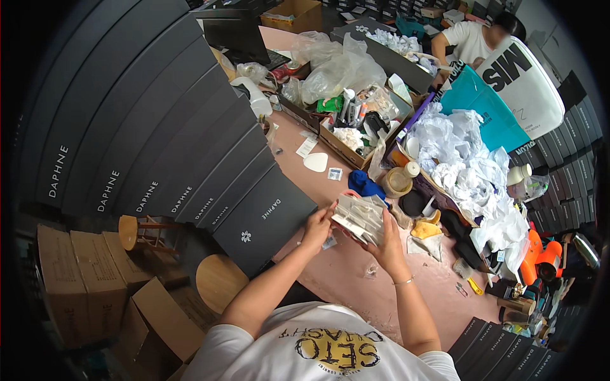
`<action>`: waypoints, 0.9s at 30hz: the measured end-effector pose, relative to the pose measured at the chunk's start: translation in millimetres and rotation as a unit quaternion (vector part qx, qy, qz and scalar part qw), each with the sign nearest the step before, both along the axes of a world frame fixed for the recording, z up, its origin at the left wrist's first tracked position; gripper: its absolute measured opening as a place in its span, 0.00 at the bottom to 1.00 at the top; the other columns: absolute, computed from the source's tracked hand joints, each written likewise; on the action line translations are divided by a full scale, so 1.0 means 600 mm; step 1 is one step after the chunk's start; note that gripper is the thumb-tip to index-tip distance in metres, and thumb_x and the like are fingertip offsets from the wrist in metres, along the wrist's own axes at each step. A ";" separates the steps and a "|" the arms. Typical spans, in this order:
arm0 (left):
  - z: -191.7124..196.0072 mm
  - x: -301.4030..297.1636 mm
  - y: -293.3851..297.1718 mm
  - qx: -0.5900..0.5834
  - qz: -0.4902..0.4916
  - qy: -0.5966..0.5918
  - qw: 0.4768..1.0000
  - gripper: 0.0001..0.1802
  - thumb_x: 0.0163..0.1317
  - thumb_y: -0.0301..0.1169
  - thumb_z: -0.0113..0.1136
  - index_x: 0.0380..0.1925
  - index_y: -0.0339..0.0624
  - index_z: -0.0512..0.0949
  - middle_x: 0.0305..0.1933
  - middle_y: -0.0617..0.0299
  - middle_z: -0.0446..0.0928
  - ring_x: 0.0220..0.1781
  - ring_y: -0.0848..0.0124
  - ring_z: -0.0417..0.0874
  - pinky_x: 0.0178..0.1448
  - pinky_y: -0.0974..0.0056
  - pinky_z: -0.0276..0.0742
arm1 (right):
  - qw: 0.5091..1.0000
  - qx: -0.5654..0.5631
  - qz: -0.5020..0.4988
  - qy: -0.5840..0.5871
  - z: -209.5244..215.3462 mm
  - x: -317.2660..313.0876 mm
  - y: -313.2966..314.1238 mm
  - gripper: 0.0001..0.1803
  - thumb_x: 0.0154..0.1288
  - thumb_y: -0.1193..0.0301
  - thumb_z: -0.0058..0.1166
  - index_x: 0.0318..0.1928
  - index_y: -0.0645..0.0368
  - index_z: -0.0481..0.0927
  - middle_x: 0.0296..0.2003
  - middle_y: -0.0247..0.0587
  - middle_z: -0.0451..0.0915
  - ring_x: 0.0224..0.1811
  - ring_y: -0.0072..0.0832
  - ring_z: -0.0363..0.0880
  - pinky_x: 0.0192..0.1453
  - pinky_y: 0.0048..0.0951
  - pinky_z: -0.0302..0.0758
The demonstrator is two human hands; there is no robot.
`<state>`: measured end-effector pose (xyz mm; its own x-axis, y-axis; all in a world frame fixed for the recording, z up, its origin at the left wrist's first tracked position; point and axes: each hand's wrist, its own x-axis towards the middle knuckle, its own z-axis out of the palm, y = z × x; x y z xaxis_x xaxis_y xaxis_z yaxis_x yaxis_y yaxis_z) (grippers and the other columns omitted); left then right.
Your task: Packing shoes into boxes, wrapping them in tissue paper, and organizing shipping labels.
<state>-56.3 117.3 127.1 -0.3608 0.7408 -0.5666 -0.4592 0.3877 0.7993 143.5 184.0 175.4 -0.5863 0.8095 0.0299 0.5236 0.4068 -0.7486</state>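
Above the pink tabletop (343, 282), my two hands hold a small bundle of white and clear flat pieces (359, 219), perhaps in a clear case; its exact kind cannot be made out. My left hand (318, 227) grips its left edge with the fingers bent. Along the right edge my right hand (389, 247) is wrapped, thumb side up. Just beyond the bundle lies a blue cloth (365, 184). To the right of my right hand are a yellow sponge-like piece (427, 228) and a pale cloth (429, 246).
Dark shoe boxes (146, 120) rise at the left. A paper-filled carton (454, 149) and a cluttered open box (343, 147) stand ahead. Orange tools (540, 257) and a yellow-handled brush (475, 286) lie right. Another person (473, 38) works at far right. A round stool (221, 282) stands lower left.
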 end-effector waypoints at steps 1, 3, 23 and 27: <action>0.005 -0.022 0.016 0.015 0.002 0.006 1.000 0.13 0.71 0.32 0.47 0.49 0.44 0.77 0.25 0.73 0.71 0.21 0.85 0.65 0.24 0.77 0.63 | 1.000 0.008 0.007 0.005 0.006 -0.022 0.019 0.58 0.39 0.80 0.70 0.71 0.58 0.50 0.60 0.63 0.63 0.63 0.55 0.64 0.67 0.42 0.64; 0.006 -0.074 0.057 0.002 0.002 0.062 0.998 0.14 0.70 0.29 0.44 0.51 0.44 0.75 0.25 0.73 0.71 0.21 0.85 0.65 0.24 0.78 0.63 | 1.000 0.023 0.010 0.018 0.002 -0.071 0.058 0.57 0.39 0.78 0.70 0.70 0.59 0.51 0.59 0.64 0.64 0.62 0.56 0.64 0.66 0.43 0.65; -0.078 -0.300 0.179 -0.119 -0.267 0.212 0.933 0.23 0.67 0.45 0.44 0.32 0.35 0.78 0.23 0.60 0.76 0.19 0.73 0.75 0.24 0.65 0.72 | 0.999 -0.036 -0.031 -0.006 -0.105 -0.208 0.092 0.52 0.45 0.76 0.68 0.70 0.58 0.53 0.61 0.64 0.59 0.61 0.57 0.62 0.66 0.45 0.61; -0.094 -0.292 0.212 -0.137 -0.498 0.231 0.825 0.20 0.66 0.41 0.44 0.25 0.36 0.76 0.20 0.63 0.74 0.17 0.74 0.73 0.21 0.68 0.69 | 0.996 -0.070 -0.041 -0.021 -0.105 -0.167 0.052 0.52 0.45 0.75 0.68 0.70 0.59 0.53 0.61 0.63 0.60 0.62 0.56 0.61 0.67 0.45 0.61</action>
